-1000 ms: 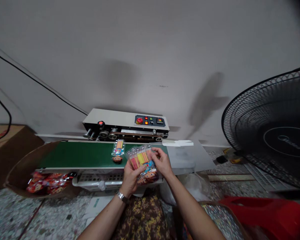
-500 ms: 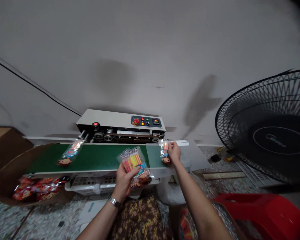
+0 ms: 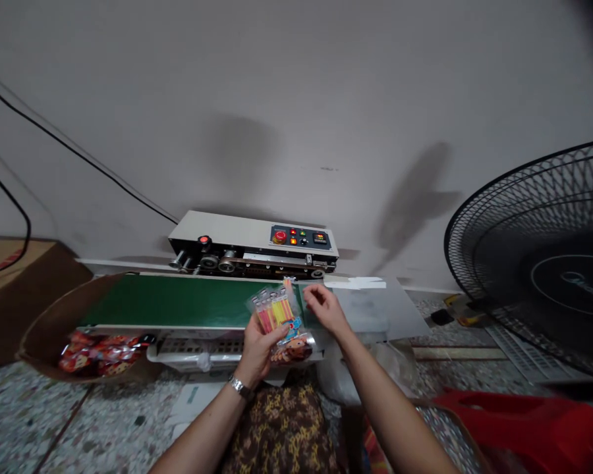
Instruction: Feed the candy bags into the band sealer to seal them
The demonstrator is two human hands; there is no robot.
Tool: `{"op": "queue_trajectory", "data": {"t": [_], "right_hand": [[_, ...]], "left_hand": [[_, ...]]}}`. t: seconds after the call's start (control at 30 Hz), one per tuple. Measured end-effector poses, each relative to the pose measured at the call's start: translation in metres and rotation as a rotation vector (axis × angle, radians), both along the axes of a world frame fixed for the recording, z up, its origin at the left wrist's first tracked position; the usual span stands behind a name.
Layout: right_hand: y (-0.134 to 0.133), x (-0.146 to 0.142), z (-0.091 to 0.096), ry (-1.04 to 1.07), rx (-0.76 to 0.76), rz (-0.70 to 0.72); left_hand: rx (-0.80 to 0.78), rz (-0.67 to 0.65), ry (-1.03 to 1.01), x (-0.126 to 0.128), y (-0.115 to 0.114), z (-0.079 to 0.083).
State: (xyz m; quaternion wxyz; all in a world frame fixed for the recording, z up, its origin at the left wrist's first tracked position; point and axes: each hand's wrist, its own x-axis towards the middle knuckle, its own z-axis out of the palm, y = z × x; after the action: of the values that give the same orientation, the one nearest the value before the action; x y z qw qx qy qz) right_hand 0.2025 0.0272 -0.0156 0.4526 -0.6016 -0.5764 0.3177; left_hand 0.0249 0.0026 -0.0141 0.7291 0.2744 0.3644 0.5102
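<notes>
Packets (image 3: 279,321) of coloured sticks, fanned in a stack, sit clamped in the left hand (image 3: 257,347) above the green conveyor belt (image 3: 178,301). Right hand (image 3: 323,308) pinches the top packet's upper edge. Cardboard box (image 3: 54,316) at the belt's left end holds a pile of red sealed packets (image 3: 101,343).

Dim indoor light; soft shadows on wall (image 3: 296,99); fisheye bending at edges; dark vignette top right.
</notes>
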Motion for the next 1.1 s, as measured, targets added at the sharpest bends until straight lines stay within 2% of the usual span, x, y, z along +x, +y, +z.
{"op": "queue_trajectory", "data": {"t": [0.07, 0.23, 0.4, 0.57, 0.63, 0.73, 0.8, 0.9, 0.97, 1.1], "right_hand": [[-0.012, -0.015, 0.011, -0.019, 0.022, 0.045], [-0.024, -0.033, 0.022, -0.222, 0.121, -0.12], [-0.023, -0.033, 0.015, -0.001, 0.008, -0.081], [-0.026, -0.033, 0.018, -0.048, 0.139, -0.185], [-0.027, -0.033, 0.018, -0.036, 0.095, -0.137], [-0.027, -0.033, 0.015, 0.105, 0.008, -0.086], [-0.029, -0.035, 0.013, 0.117, 0.02, -0.088], [-0.031, -0.038, 0.013, 0.008, 0.109, -0.157], [-0.031, -0.034, 0.01, 0.025, 0.141, -0.232], [-0.018, 0.001, -0.006, 0.155, 0.118, -0.393]], "left_hand": [[0.01, 0.01, -0.008, 0.003, -0.001, 0.0], [0.022, 0.009, -0.04, 0.007, -0.004, -0.002], [0.031, 0.005, -0.005, 0.007, -0.004, -0.004], [0.055, 0.006, 0.032, 0.007, -0.001, -0.003], [0.071, 0.003, 0.033, 0.008, -0.001, -0.003], [0.068, 0.009, 0.031, 0.008, -0.002, -0.003], [0.055, 0.023, 0.028, 0.009, -0.001, -0.002], [0.043, 0.043, 0.013, 0.01, 0.0, -0.001], [0.026, 0.054, 0.013, 0.009, 0.001, 0.0], [0.003, 0.049, 0.044, 0.003, 0.002, -0.003]]}}
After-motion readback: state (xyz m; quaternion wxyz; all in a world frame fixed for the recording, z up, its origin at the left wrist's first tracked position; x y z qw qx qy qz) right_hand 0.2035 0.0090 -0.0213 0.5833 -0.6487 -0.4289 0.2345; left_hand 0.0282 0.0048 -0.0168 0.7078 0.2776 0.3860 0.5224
